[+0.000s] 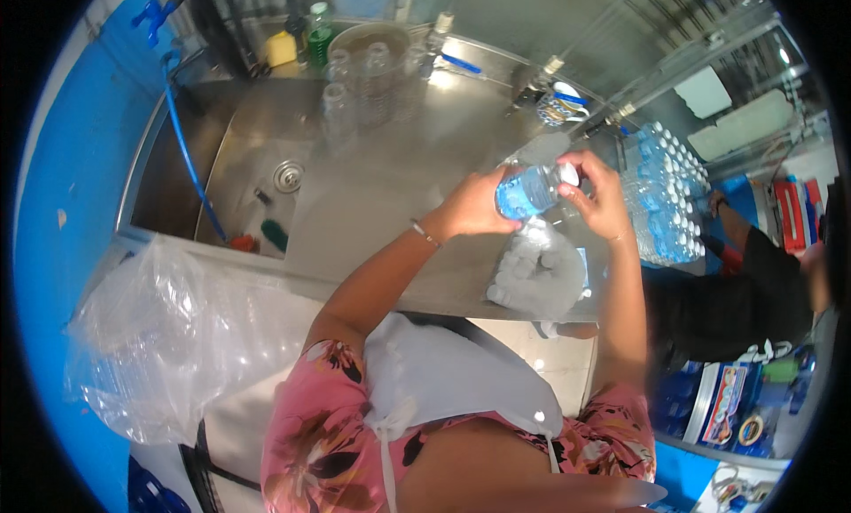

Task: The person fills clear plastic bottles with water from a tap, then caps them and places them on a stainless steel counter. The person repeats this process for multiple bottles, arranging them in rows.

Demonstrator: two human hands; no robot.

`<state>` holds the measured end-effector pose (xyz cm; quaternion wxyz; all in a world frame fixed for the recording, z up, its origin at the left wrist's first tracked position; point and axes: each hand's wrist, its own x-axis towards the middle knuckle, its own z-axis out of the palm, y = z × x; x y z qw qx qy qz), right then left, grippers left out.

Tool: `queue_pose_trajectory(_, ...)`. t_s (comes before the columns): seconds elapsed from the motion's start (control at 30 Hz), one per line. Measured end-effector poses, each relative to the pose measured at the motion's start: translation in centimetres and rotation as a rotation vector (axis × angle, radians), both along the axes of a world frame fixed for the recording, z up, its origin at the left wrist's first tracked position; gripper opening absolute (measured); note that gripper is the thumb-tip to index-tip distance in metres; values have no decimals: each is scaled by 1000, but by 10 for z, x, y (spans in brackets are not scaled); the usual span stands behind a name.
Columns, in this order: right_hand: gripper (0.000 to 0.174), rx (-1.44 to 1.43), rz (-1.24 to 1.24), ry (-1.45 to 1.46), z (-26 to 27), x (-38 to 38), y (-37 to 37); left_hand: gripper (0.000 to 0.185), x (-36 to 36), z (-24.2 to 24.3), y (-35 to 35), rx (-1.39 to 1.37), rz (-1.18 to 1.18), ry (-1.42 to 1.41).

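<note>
My left hand (pixel 475 204) is wrapped around a small clear plastic bottle (pixel 522 194) with a blue label, tilted up to the right. On its mouth sits a white cap (pixel 568 174), which the thumb and fingers of my right hand (pixel 595 190) pinch from the side. Below the bottle, a clear plastic bag of white caps (pixel 532 270) lies on the steel counter (pixel 385 214). Behind my hands is a clear plastic shape (pixel 545 148), partly hidden, and I cannot tell what it is.
Uncapped clear bottles (pixel 339 110) stand at the back beside a round tub (pixel 369 34). Left is a steel sink (pixel 259 134) with a blue hose (pixel 183 144). Capped bottles (pixel 665 200) crowd the right, near another person (pixel 738 300). A large plastic bag (pixel 179 340) hangs at the lower left.
</note>
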<state>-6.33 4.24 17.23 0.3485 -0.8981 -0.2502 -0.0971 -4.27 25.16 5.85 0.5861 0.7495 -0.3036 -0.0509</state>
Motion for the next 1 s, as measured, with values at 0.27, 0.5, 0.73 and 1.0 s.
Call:
queue_pose_trajectory(0.27, 20, -173, -359, -130, -8, -49, -61, 74, -29, 12, -73, 138, -285, 148)
queue_pose_trajectory(0.5, 24, -528, -854, -264, -12, -76, -172, 101, -13, -13, -118, -171, 69, -291)
queue_pose_trajectory(0.73, 35, -745, -1343, 2, -52, -23, -303, 104, 60, -59, -105, 119, 590, -374)
queue_pose_trajectory(1.0, 51, -738, -1372, 157, -72, 15, -374, 86, 72, -62, -121, 67, 394, -33)
